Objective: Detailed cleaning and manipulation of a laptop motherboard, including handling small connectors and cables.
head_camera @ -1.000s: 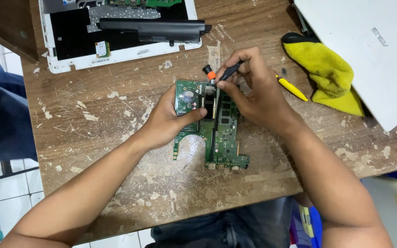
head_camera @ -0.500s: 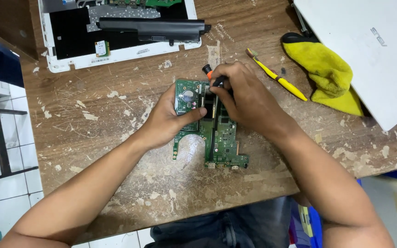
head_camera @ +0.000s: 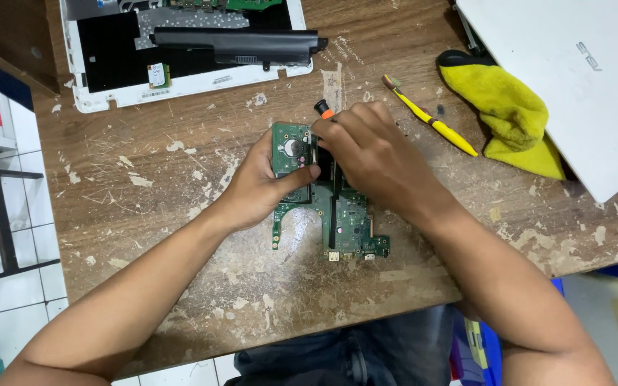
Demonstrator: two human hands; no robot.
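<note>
Circuitry fills the green board (head_camera: 327,207) lying flat at the centre of the frame on the worn wooden table (head_camera: 180,286), a round silver coin cell near its upper left corner. The left hand (head_camera: 259,187) steadies that board, its thumb pressed down on the upper left part and its fingers curled under the edge. The right hand (head_camera: 373,154) is closed over a small screwdriver (head_camera: 322,109) with a black and orange cap, whose tip is hidden under the fingers, so the exact spot it meets cannot be told. Judging by this grip, a fastener on the board's upper part is being worked; the move in hand calls for firm downward pressure and a board that does not slide. In the upper left of the frame lies an open white laptop shell (head_camera: 187,50), holding a long black battery bar (head_camera: 241,44) and a small card. In the upper right sit a yellow toothbrush (head_camera: 430,118), a yellow cloth (head_camera: 509,114) and a closed white laptop (head_camera: 574,78).
</note>
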